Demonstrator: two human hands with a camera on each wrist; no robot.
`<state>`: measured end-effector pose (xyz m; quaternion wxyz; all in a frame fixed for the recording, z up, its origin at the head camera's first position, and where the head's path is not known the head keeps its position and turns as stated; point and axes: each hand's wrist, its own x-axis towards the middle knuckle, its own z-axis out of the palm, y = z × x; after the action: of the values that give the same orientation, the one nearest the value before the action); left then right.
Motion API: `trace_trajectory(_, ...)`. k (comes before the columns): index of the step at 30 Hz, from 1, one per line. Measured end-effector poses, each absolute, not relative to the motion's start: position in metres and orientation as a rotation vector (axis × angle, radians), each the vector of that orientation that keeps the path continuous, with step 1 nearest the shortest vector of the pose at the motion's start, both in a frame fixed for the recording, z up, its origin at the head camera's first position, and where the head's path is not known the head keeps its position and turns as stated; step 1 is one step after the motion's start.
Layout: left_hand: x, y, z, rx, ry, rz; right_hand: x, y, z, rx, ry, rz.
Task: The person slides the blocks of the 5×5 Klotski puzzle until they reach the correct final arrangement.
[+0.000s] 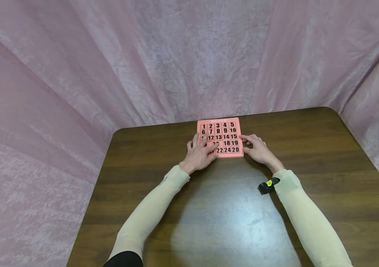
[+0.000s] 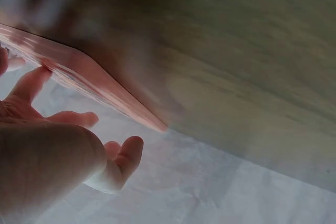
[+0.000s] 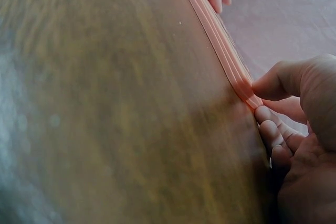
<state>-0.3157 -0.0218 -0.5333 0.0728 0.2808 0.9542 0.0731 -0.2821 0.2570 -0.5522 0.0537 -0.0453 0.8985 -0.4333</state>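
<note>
A pink number slide puzzle (image 1: 231, 120) with black numerals lies flat at the table's back edge. Over its lower left part spreads my left hand (image 1: 198, 154), fingers extended, one fingertip on a tile in the lower rows; the hand hides several numerals. At the puzzle's right side, close to the lower right corner, my right hand (image 1: 259, 151) holds the frame. In the right wrist view the thumb (image 3: 275, 80) touches the puzzle's edge, and curled fingers (image 3: 270, 129) sit against the corner. The left wrist view shows the puzzle's side (image 2: 113, 85) beside spread fingers (image 2: 31, 85).
The brown wooden table (image 1: 313, 148) carries a bright glare patch in front of the puzzle. Pink curtains (image 1: 193, 59) hang behind and at both sides. A black device (image 1: 266, 186) with a yellow mark is attached at the right wrist.
</note>
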Motion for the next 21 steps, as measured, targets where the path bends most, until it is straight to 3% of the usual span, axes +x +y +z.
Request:
trace_trajectory(15,-0.315,-0.04,-0.533,0.784,2.861,0.261,-0.283,0.256,-0.554,-0.143,2.734,-1.322)
trace_trajectory(21,-0.301,-0.031,-0.53,0.913,2.877,0.216,-0.282,0.257,-0.552,-0.144,2.731,-1.324)
